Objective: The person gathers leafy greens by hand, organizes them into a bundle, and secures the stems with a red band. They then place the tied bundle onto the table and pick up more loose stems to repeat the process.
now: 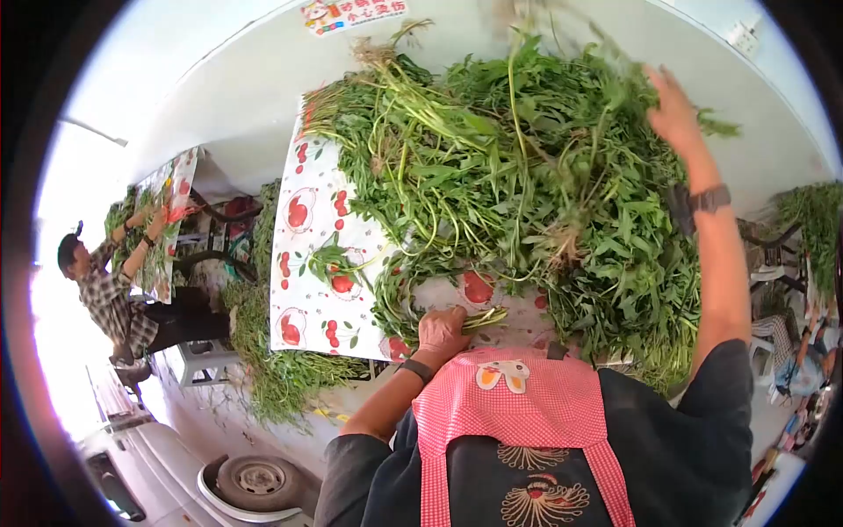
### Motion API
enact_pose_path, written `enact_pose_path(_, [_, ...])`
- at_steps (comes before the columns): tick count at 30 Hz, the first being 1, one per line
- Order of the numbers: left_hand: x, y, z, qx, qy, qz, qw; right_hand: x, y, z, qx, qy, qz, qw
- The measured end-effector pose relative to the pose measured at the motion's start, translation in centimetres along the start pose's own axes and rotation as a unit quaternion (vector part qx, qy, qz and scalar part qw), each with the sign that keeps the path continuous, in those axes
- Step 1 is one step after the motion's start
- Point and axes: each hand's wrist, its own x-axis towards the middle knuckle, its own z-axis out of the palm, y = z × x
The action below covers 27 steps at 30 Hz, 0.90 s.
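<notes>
My left hand (442,330) is closed around the stems of a small green bunch (392,303) at the table's near edge, its leaves spreading to the left. Out at the upper right, my right hand (674,110) is raised beside the big heap of leafy green plants (492,167), with its fingers apart. Blurred stalks lie close to its fingertips; whether they touch it cannot be told. The heap, with roots showing on some stems, lies on a white tablecloth (312,237) printed with red fruit.
At the left, a person in a checked shirt (114,303) handles plants at another table. More greens (272,378) hang beside my table, near a plastic stool (200,362) and a vehicle (176,465). Other people (803,356) sit at the far right.
</notes>
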Motion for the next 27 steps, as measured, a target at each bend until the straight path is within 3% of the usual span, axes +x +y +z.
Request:
enact_pose_path(1, [-0.3, -0.1, -0.2, 0.000, -0.001, -0.012, 1.000, -3.1, -7.0, -1.0, 0.015, -0.032, -0.009, 0.999])
enact_pose_path(3, [0.0, -0.1, -0.3, -0.002, -0.002, 0.017, 1.000, -5.8, -11.6, 0.6, 0.023, 0.012, -0.089, 0.996])
enact_pose_path(7, [0.0, -0.5, 0.3, -0.005, 0.003, 0.014, 1.000, -11.5, -20.9, 1.7, 0.003, -0.072, -0.207, 0.976])
enact_pose_path(9, [0.2, -0.6, 0.1, -0.014, 0.003, 0.004, 1.000, -12.9, -22.0, 4.9, 0.017, -0.103, -0.269, 0.957])
enact_pose_path(11, [-0.4, -0.3, -0.2, -0.024, 0.001, -0.009, 1.000, -12.3, -21.3, 6.0, -0.116, -0.177, -0.278, 0.937])
enact_pose_path(13, [0.1, 0.0, -0.7, -0.092, 0.005, -0.042, 0.995, -11.3, -18.6, 8.1, -0.126, -0.151, -0.294, 0.936])
enact_pose_path(15, [0.3, 1.0, -2.6, -0.128, 0.022, -0.057, 0.990, -9.6, -16.6, 9.5, -0.148, -0.139, -0.286, 0.937])
enact_pose_path(17, [0.5, 1.6, -4.4, -0.252, 0.067, -0.069, 0.963, -6.8, -16.4, 8.0, -0.209, -0.166, -0.232, 0.935])
enact_pose_path(18, [0.4, 1.8, -4.8, -0.362, 0.090, -0.072, 0.925, -5.3, -16.4, 7.2, -0.227, -0.174, -0.201, 0.937])
enact_pose_path(19, [0.3, 2.4, -6.4, -0.364, 0.091, -0.078, 0.924, -4.1, -16.2, 6.7, -0.245, -0.183, -0.170, 0.937])
enact_pose_path(21, [0.1, 3.3, -10.1, -0.538, 0.060, -0.189, 0.819, -1.7, -15.1, 7.2, -0.228, -0.166, -0.144, 0.949])
enact_pose_path(23, [-0.6, 2.5, -10.6, -0.567, 0.067, -0.190, 0.799, -1.0, -14.2, 7.6, -0.200, -0.142, -0.118, 0.962])
enact_pose_path(27, [-1.9, 0.6, -13.3, -0.825, 0.152, -0.177, 0.515, -3.1, -18.6, 6.5, -0.196, -0.228, -0.121, 0.946])
